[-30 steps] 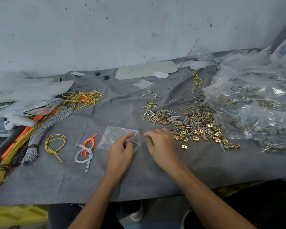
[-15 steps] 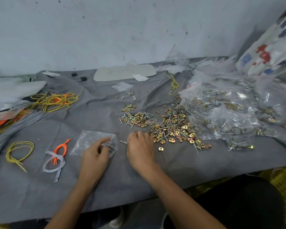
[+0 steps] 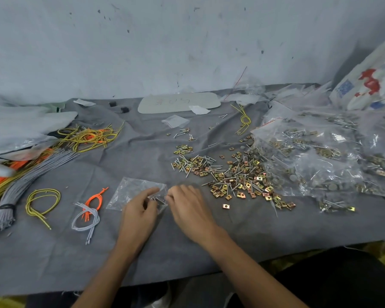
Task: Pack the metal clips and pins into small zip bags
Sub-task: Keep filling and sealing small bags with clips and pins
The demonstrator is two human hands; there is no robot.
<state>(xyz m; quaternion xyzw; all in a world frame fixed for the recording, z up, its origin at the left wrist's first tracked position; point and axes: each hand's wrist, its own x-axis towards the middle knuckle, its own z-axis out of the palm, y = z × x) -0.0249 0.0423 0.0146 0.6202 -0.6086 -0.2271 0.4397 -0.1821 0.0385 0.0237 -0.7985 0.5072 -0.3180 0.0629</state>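
Your left hand (image 3: 140, 210) pinches the right edge of the small zip bag (image 3: 129, 191) between thumb and forefinger. The bag lies flat on the grey cloth (image 3: 142, 156), stretching up and to the left from that grip. A few pins (image 3: 160, 200) show at the bag's mouth, right between your two hands. Your right hand (image 3: 188, 206) sits just beside that mouth, fingers curled and blurred; I cannot tell whether they pinch anything. The loose pile of clips and pins (image 3: 231, 176) lies near your right hand, up and to its right, not touching it.
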